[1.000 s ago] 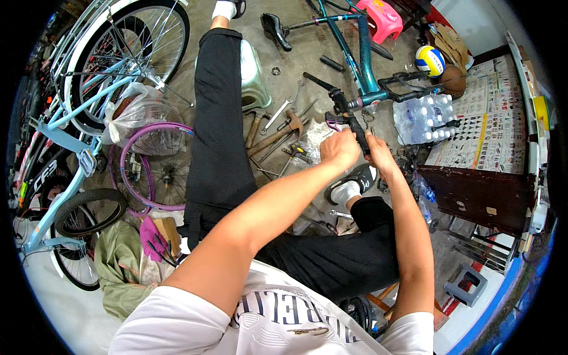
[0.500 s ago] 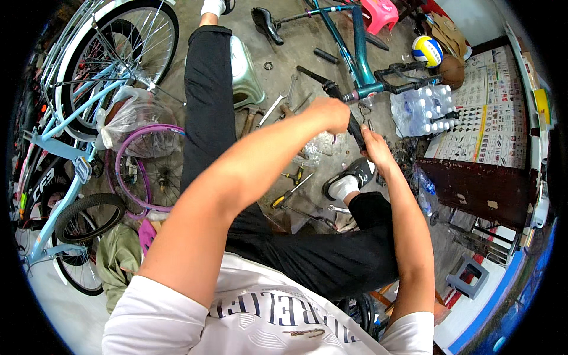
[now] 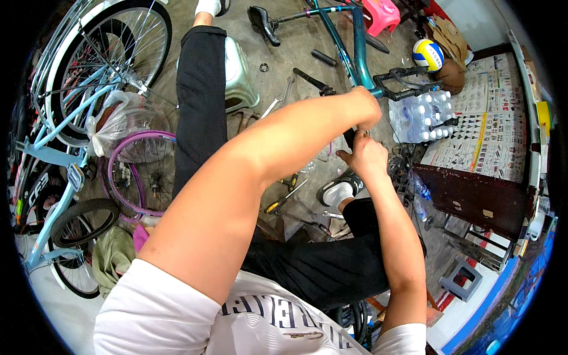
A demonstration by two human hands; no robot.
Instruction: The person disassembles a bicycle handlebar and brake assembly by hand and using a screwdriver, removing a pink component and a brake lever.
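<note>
Fingers, as shown in the head view, the only one here: those of the left hand (image 3: 368, 110) pointing away and hidden behind the bent wrist, so cannot tell whether open or closed on anything; those of the right hand (image 3: 370, 157) partly curled, with the thumb (image 3: 344, 156) spread to the left, right by the near end of the handlebar (image 3: 312, 80). Cannot tell whether gripping it, nor whether anything small sits between the two hands, set close together there.

As for the handlebar: black, beyond the right shoe (image 3: 355, 183), beside the front end of the teal bicycle frame (image 3: 360, 50); far end poking out past the left forearm (image 3: 302, 131), middle covered by it. On the floor (image 3: 296, 50) nearby: a saddle (image 3: 262, 25) on its post, a silver spanner (image 3: 271, 107) and a yellow-and-black screwdriver (image 3: 273, 207), all clear of both hands.

Step in hand, by judgement: two-handed work at the near end of the handlebar, perhaps turning or pressing a part there. Called for next, seemingly: a steady hold with one hand against the force of the other, and the left forearm swung aside for a clear look.
</note>
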